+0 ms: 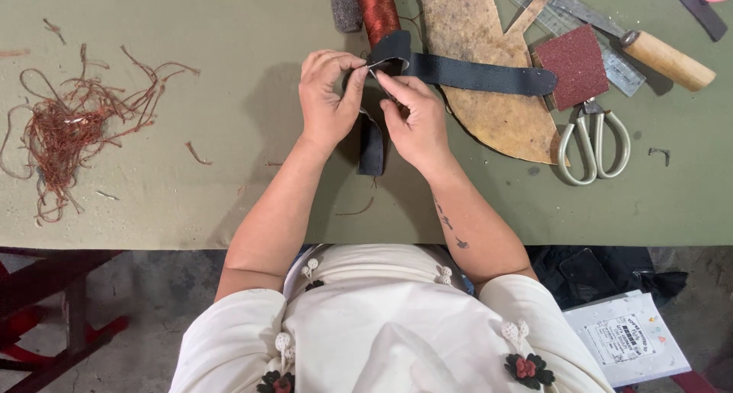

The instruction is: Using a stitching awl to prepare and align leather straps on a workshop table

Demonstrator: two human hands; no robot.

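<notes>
While left hand (327, 95) pinches strap (458, 71) | right hand (416, 122) beside | scissors (594, 145) near

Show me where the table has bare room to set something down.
Bare green table lies between the tangle of reddish threads and the left hand, and along the near edge below the scissors. The far right is crowded: sole-shaped board, sandpaper square, ruler, wooden-handled tool.

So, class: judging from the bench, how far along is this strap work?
Done: rust-red thread offcuts lie piled at the table's left, so trimming has happened. In hand: the left hand and right hand pinch the dark strap at its fold. Left: the strap lies loose across the tan sole-shaped piece; scissors lie unused.
</notes>
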